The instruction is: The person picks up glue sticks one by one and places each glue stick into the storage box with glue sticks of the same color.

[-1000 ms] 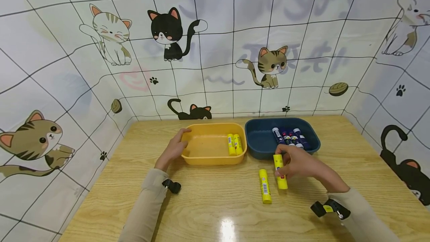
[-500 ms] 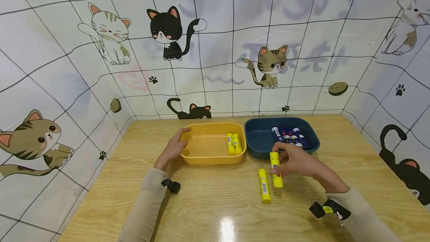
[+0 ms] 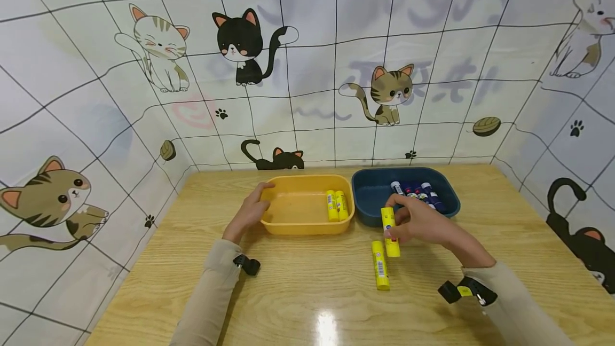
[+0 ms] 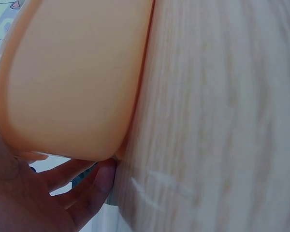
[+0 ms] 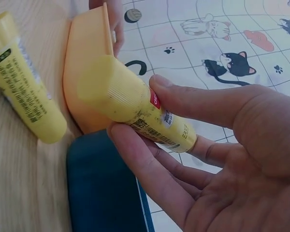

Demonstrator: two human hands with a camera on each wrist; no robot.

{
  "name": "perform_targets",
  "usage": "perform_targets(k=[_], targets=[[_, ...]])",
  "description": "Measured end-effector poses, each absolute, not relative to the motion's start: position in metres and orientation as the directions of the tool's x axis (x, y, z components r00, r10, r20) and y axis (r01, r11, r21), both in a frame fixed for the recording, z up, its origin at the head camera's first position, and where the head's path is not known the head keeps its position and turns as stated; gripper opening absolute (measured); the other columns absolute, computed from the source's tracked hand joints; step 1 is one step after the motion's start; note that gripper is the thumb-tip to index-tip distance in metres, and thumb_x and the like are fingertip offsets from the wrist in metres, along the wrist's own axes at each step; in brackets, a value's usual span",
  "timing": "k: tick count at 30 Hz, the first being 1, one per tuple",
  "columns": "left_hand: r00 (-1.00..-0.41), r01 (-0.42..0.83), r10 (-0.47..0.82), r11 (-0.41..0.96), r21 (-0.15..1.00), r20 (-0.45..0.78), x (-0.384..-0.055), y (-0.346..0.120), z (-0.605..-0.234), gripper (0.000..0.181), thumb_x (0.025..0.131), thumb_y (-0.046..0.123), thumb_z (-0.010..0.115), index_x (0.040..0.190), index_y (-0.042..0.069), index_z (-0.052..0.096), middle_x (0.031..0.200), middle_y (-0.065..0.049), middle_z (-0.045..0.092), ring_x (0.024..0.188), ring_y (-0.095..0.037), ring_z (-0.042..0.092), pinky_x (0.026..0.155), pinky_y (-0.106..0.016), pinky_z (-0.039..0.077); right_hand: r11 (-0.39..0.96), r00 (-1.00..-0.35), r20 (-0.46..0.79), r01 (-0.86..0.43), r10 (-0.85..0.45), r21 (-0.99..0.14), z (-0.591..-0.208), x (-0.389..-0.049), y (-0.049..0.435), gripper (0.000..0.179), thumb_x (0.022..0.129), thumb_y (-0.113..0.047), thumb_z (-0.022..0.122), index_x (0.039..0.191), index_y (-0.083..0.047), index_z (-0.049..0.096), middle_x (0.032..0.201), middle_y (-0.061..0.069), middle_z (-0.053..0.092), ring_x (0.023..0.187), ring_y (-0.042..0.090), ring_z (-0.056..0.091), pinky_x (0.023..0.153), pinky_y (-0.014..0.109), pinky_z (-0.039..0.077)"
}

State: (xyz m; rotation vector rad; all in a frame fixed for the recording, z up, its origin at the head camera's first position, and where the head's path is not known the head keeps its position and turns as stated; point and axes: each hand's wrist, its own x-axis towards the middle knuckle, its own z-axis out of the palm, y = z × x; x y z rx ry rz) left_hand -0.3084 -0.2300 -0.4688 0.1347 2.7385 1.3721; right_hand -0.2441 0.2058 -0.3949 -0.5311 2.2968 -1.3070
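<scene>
My right hand (image 3: 425, 222) pinches a yellow glue stick (image 5: 135, 104) between thumb and fingers, raised above the table in front of the blue bin (image 3: 372, 210). Below and left of it, a second yellow glue stick (image 3: 380, 266) lies on the table. My left hand (image 3: 248, 211) holds the left end of the yellow bin (image 3: 307, 228), its fingers (image 4: 87, 193) against the end wall. Two yellow glue sticks (image 3: 337, 206) lie side by side at the right inside that bin. Dark blue glue sticks with white ends (image 3: 425, 194) lie in the right part of the blue bin, partly hidden by my right hand.
Both bins stand side by side at the back of the wooden table (image 3: 288, 287). Behind and at the sides rise white gridded walls (image 3: 312, 84) printed with cartoon cats.
My right hand has moved up and left with the yellow glue stick, lifting it higher near the front of the blue bin. The left hand keeps its place on the yellow bin.
</scene>
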Motion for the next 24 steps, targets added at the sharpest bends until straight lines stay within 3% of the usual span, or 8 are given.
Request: perform_targets(k=[6,15,24], targets=[[-0.993,0.046,0.115,0.596,0.802,-0.028,-0.307,-0.230,-0.469,0.059,0.095,0.009,0.044,0.153,0.018,0.043,0.167,-0.015,0.034,0.140,-0.034,0.040,0.108,-0.051,0.033,0.516,-0.832,-0.191,-0.129,-0.521,-0.847,-0.389,-0.250,0.195,0.051,0.086,-0.012,0.082,0.123,-0.001,0.047,0.088,0.012,0.072,0.076,0.026,0.069,0.073,0.045,0.062],[-0.994,0.048,0.111,0.585,0.810,-0.021,-0.307,-0.231,-0.468,0.058,0.095,0.009,0.044,0.153,0.017,0.043,0.167,-0.014,0.034,0.146,-0.035,0.037,0.112,-0.052,0.032,0.564,-0.829,-0.223,-0.130,-0.513,-0.815,-0.377,-0.261,0.179,0.057,0.088,-0.016,0.081,0.131,-0.003,0.045,0.091,0.012,0.071,0.076,0.027,0.069,0.071,0.042,0.060],[-0.994,0.063,0.112,0.597,0.800,-0.005,-0.308,-0.231,-0.470,0.057,0.096,0.008,0.044,0.153,0.016,0.044,0.166,-0.016,0.036,0.132,-0.036,0.044,0.105,-0.050,0.038,0.533,-0.816,-0.192,-0.161,-0.546,-0.831,-0.368,-0.275,0.172,0.056,0.090,-0.013,0.079,0.130,0.001,0.043,0.090,0.015,0.071,0.077,0.024,0.073,0.077,0.046,0.063]])
